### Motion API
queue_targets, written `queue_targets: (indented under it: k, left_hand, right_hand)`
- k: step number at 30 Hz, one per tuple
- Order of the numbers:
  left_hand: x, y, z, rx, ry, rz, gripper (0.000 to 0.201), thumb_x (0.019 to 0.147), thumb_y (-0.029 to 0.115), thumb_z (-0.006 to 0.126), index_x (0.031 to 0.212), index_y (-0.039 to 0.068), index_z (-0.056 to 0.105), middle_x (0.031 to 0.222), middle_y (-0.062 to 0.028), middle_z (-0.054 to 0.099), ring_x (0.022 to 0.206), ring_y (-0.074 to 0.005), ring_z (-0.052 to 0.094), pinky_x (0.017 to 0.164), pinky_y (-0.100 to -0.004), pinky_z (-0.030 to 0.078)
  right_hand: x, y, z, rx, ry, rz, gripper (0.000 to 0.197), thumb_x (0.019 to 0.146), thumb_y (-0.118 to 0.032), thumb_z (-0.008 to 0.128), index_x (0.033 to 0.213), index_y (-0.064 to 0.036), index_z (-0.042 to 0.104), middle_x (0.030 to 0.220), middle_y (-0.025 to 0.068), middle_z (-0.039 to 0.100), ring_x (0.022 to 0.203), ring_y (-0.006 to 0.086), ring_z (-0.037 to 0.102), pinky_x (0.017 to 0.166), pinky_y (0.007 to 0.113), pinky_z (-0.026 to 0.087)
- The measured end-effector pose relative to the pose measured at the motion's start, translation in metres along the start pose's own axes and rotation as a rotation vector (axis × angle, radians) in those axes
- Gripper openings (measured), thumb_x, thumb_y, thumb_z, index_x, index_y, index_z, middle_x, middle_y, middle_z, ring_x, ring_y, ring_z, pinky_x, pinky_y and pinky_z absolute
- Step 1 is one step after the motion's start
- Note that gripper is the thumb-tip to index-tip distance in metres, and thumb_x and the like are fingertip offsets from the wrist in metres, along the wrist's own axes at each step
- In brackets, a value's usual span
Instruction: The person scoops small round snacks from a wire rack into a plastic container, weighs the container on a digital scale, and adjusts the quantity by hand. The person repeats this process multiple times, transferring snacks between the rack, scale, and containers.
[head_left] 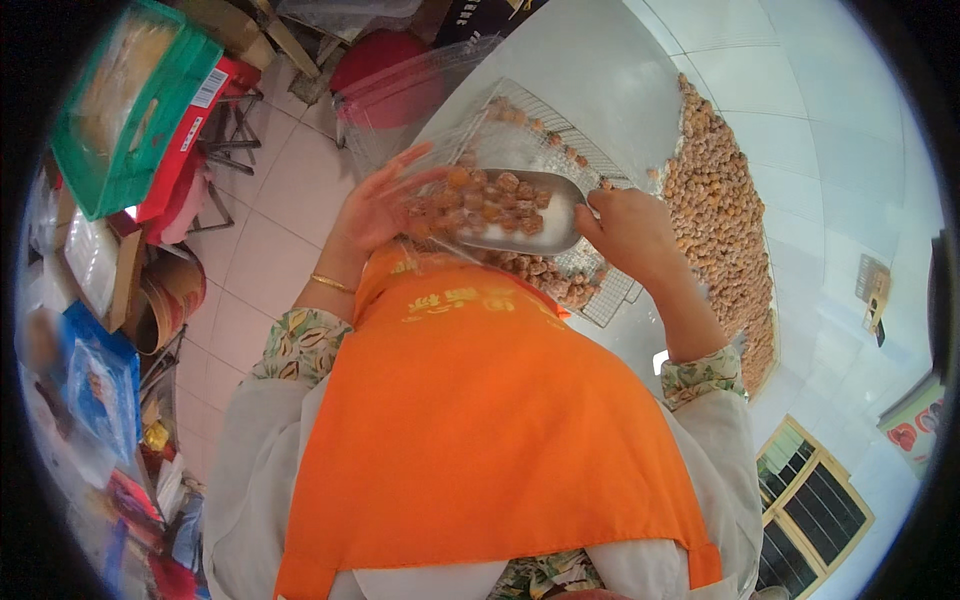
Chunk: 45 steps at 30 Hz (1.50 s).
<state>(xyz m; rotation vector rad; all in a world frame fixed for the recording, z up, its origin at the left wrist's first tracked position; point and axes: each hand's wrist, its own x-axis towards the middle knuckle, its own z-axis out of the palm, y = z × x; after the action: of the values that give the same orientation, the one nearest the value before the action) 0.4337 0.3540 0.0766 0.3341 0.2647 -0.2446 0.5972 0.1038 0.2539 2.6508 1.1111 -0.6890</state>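
My right hand (632,232) is closed round the handle of a metal scoop (560,222). Brown, sugar-dusted cubes (520,192), sweets by their look, lie in the scoop along with some white powder. The scoop's front end points left, into a clear plastic bag (428,212). My left hand (372,208), with a gold bracelet at the wrist, holds this bag around the scoop's mouth, fingers partly seen through the film. Beneath the scoop is a wire basket (612,302) with more of the cubes in it.
The basket stands on a pale table (590,75). A long heap of brown cubes (712,200) runs along the table's right side. Beyond the table's left edge are a red stool (378,75), a green crate (90,165) and a cardboard drum (170,300).
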Motion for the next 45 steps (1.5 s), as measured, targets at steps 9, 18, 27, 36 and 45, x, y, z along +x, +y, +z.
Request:
queue_targets:
  k: [9, 18, 27, 36, 45]
  left_hand:
    - [0.009, -0.002, 0.015, -0.104, -0.09, -0.061, 0.058, 0.097, 0.031, 0.046, 0.147, 0.008, 0.029, 0.142, -0.026, 0.04, 0.129, -0.0318, 0.045, 0.104, -0.0411, 0.043]
    - [0.008, -0.005, 0.008, -0.09, -0.024, -0.051, 0.058, 0.093, 0.03, 0.045, 0.147, 0.011, 0.032, 0.142, -0.0231, 0.041, 0.13, -0.032, 0.043, 0.107, -0.0447, 0.037]
    - [-0.009, 0.002, 0.006, -0.111, 0.034, 0.027, 0.058, 0.096, 0.026, 0.042, 0.15, 0.012, 0.024, 0.145, -0.02, 0.038, 0.129, -0.0303, 0.044, 0.107, -0.0439, 0.036]
    - [-0.012, 0.013, -0.034, -0.264, -0.135, 0.048, 0.059, 0.097, 0.029, 0.041, 0.151, 0.013, 0.023, 0.148, -0.0151, 0.036, 0.132, -0.0283, 0.04, 0.108, -0.0418, 0.035]
    - [-0.012, 0.009, -0.013, -0.201, 0.035, 0.176, 0.057, 0.097, 0.03, 0.041, 0.149, 0.011, 0.028, 0.149, -0.0184, 0.035, 0.135, -0.0358, 0.036, 0.111, -0.044, 0.033]
  right_hand:
    - [-0.024, -0.006, -0.053, -0.247, -0.022, 0.116, 0.031, 0.086, -0.029, 0.052, 0.076, -0.0044, 0.068, 0.069, 0.0166, 0.064, 0.069, 0.0335, 0.065, 0.063, 0.045, 0.052]
    - [-0.074, 0.068, -0.034, -0.127, 0.353, 0.135, 0.023, 0.084, -0.029, 0.06, 0.075, -0.0079, 0.061, 0.066, 0.0155, 0.062, 0.064, 0.0351, 0.063, 0.059, 0.046, 0.05]
    - [-0.078, 0.17, 0.165, -0.167, 0.124, 0.161, 0.024, 0.088, -0.031, 0.054, 0.08, -0.0101, 0.063, 0.078, 0.0091, 0.067, 0.071, 0.0297, 0.065, 0.07, 0.045, 0.049]
    - [-0.07, 0.175, 0.209, -0.04, -0.024, 0.093, 0.027, 0.09, -0.034, 0.049, 0.084, -0.0118, 0.064, 0.081, 0.0093, 0.068, 0.077, 0.0303, 0.066, 0.075, 0.044, 0.049]
    - [-0.03, 0.146, 0.248, 0.184, -0.023, 0.082, 0.032, 0.09, -0.039, 0.049, 0.085, -0.0111, 0.063, 0.079, 0.0129, 0.067, 0.077, 0.0352, 0.065, 0.066, 0.047, 0.05]
